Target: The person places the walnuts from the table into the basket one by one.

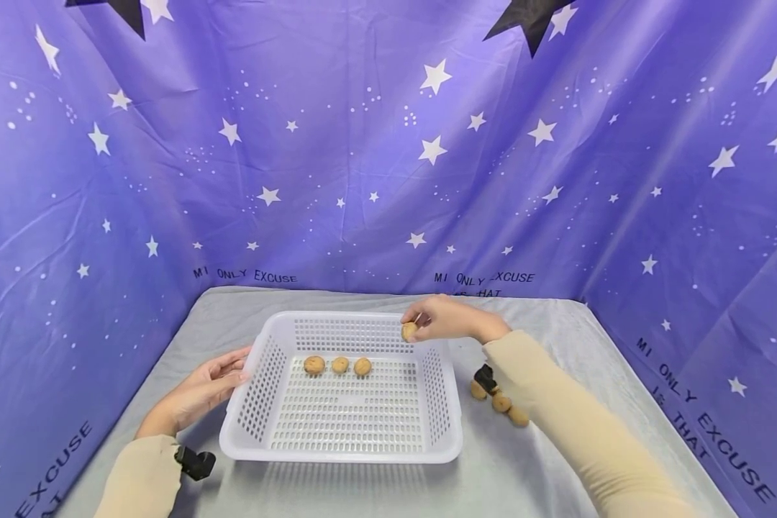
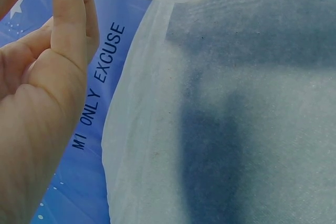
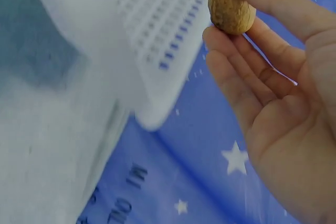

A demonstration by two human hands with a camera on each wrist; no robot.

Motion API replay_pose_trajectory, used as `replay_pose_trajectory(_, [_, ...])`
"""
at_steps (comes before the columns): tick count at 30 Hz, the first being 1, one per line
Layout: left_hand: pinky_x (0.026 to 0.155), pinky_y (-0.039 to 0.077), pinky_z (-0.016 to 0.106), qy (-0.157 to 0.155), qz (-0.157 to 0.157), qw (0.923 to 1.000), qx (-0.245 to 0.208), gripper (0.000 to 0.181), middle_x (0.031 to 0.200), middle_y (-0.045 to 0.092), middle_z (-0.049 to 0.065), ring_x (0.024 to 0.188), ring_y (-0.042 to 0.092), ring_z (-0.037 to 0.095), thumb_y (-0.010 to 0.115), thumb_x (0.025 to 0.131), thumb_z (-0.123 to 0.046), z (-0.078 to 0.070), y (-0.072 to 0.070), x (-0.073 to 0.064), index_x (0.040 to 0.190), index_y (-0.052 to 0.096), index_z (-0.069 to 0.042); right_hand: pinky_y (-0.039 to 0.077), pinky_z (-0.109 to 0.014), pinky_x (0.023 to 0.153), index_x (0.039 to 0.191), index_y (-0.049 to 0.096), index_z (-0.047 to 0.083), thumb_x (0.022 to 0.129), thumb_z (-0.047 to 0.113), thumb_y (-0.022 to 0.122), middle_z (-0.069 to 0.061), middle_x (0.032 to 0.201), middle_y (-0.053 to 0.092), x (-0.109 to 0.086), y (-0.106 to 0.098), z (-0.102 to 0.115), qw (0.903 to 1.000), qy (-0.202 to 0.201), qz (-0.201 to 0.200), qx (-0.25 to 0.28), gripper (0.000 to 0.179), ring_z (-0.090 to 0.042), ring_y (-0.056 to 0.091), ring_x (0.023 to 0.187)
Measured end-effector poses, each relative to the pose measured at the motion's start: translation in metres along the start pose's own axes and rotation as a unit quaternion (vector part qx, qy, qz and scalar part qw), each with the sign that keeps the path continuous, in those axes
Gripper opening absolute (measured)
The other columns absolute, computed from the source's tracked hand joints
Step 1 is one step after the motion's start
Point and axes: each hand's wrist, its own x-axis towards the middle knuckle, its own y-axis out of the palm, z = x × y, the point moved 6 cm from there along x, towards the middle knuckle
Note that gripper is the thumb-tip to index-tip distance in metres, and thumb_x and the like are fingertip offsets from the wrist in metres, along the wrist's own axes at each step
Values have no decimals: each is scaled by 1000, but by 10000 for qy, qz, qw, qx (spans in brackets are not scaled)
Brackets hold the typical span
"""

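Note:
A walnut [image 3: 231, 6] is pinched between the thumb and fingertips of my right hand [image 1: 447, 319]. That hand is above the far right corner of a white perforated plastic basket [image 1: 337, 457]. Three walnuts [image 1: 339, 365] lie in a row on the basket's floor, toward its far side. My left hand [image 1: 201, 385] grips the basket's left rim with thumb and fingers. In the left wrist view, the left hand [image 2: 50, 72] reaches up to the basket's edge, its fingertips partly out of frame.
Several more walnuts [image 1: 501, 402] lie in a line on the grey cloth [image 1: 492, 475] to the right of the basket, partly behind the right sleeve [image 1: 570, 417]. A purple star-printed curtain [image 1: 337, 158] encloses the back and sides.

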Motion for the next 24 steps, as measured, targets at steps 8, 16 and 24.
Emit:
replay_pose_trajectory(8, [100,49,27,-32,-63,10000,-17,63,137,54,13,118,59,18,53,103,-2,1,0,-1,156,20,6,54,-29,89,120,70,5,87,15,78,1,111,71,35,37,10,9982,261,535,-21,35,-11,66,99])
replay_pose_trajectory(16, [100,49,28,61,0,10000,4,62,138,52,19,118,59,20,51,103,-1,1,-1,-1,156,20,7,51,-31,93,107,73,13,87,17,79,6,105,68,53,63,7,9918,669,915,-587,21,-13,62,101])
replay_pose_trajectory(24, [99,50,29,85,-37,9999,-87,62,136,52,20,116,61,20,51,102,1,3,-1,1,155,20,8,51,-32,94,112,73,10,85,17,82,3,105,68,59,84,-5,9889,1134,875,-399,29,-13,61,99])
